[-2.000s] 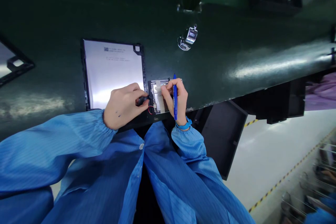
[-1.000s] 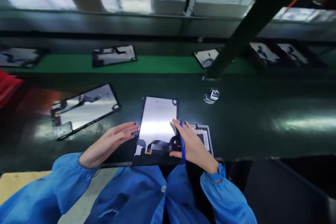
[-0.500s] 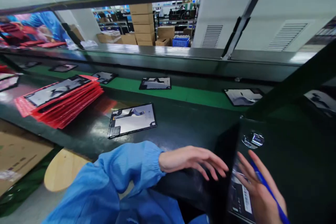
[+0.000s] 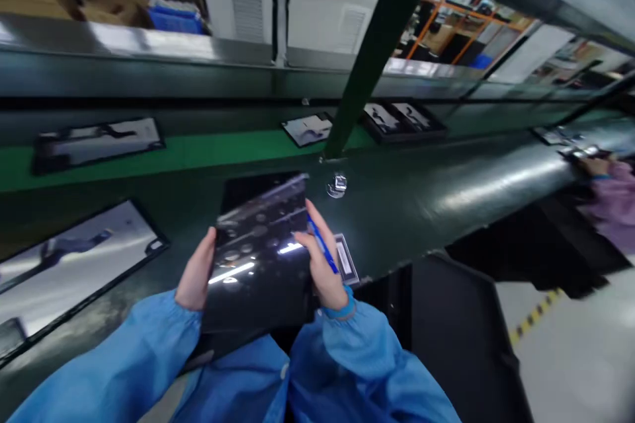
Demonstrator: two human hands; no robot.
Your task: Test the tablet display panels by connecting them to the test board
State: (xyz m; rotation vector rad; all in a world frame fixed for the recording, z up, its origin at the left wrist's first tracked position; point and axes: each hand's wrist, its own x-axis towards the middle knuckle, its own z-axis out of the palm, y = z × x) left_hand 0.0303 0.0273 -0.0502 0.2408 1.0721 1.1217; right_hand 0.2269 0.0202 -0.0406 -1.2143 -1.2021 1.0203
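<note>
A glossy black screen panel [image 4: 258,258], reflecting the ceiling lights, is tilted up in front of my body. My left hand [image 4: 197,272] grips its left edge. On the right edge, my right hand [image 4: 322,258] holds the panel and also a blue pen [image 4: 321,243] between its fingers. Partly behind my right hand, a dark piece with a white label [image 4: 346,258] lies on the bench. A small clear round object [image 4: 337,185] rests on the bench beyond it.
Another panel [image 4: 89,258] lies at the left of the dark bench [image 4: 397,211]. More panels [image 4: 106,139] sit along the green strip. A slanted green post [image 4: 372,46] rises in front. At the far right a person in pink [image 4: 615,201] works.
The view has swung to the right. My left hand has taken hold of the panel's left edge, and the panel now shows its glossy face instead of standing nearly edge-on.
</note>
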